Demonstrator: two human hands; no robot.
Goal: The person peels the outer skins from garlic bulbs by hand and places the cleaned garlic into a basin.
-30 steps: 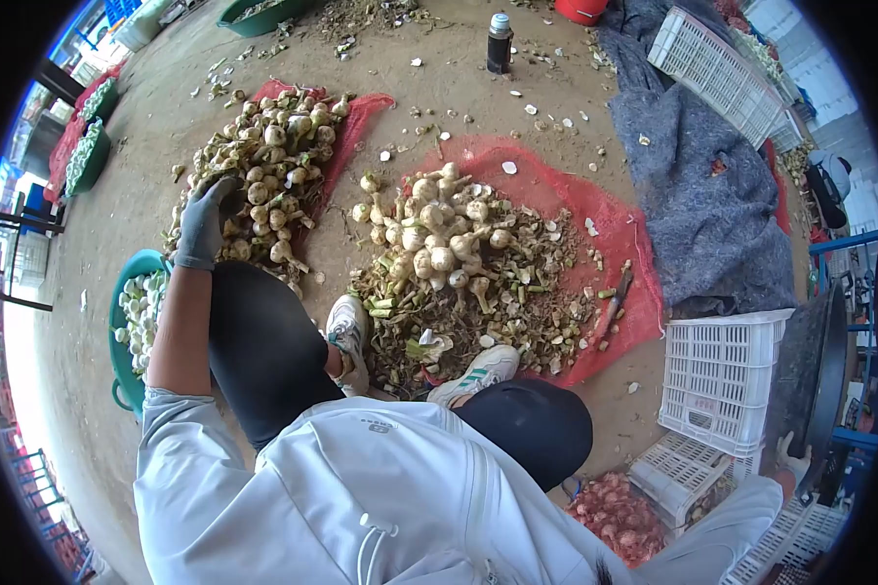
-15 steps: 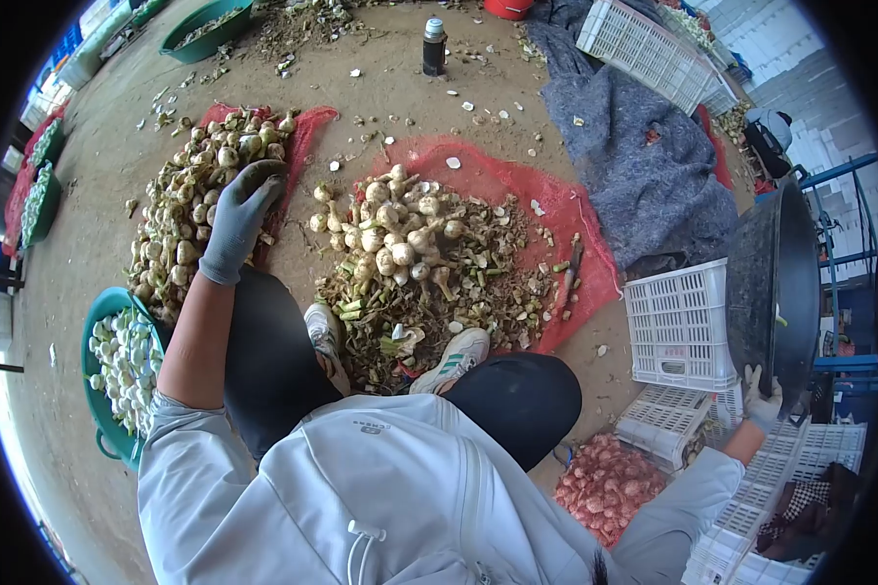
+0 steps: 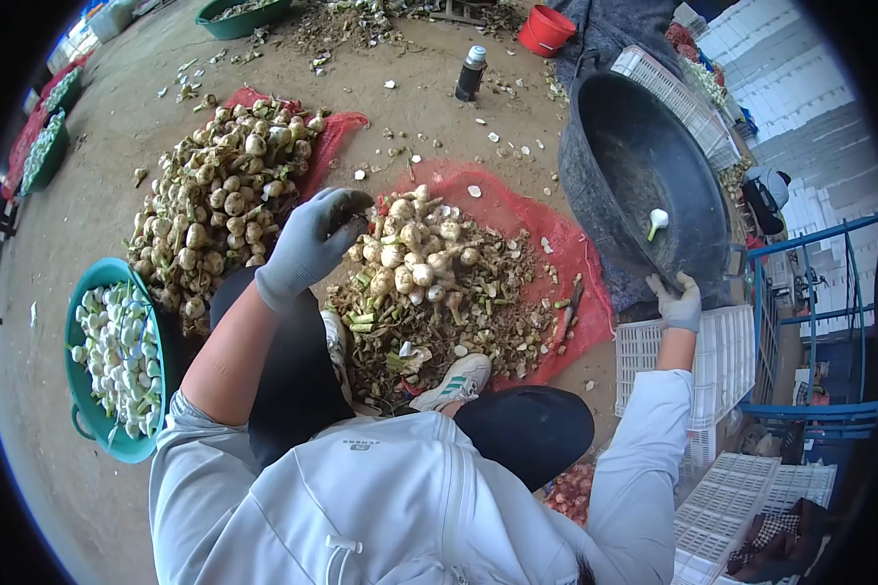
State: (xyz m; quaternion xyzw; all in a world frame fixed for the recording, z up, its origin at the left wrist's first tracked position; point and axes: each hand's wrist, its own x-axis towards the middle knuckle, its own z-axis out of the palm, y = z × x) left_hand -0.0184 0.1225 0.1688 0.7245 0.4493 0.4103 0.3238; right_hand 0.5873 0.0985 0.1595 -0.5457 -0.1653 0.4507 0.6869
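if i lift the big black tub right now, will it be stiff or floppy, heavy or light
The black tub looks fairly stiff, showing no visible sag. It's probably light for its size, with just one white bulb visible inside. That rounded bulb may roll if the tub tilts.

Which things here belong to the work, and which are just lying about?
Likely in the job:
black tub, gripped by the right hand;
garlic heap nearest the left hand;
turquoise basin of garlic.

Probably just lying about:
flask;
red bucket;
checked cloth.
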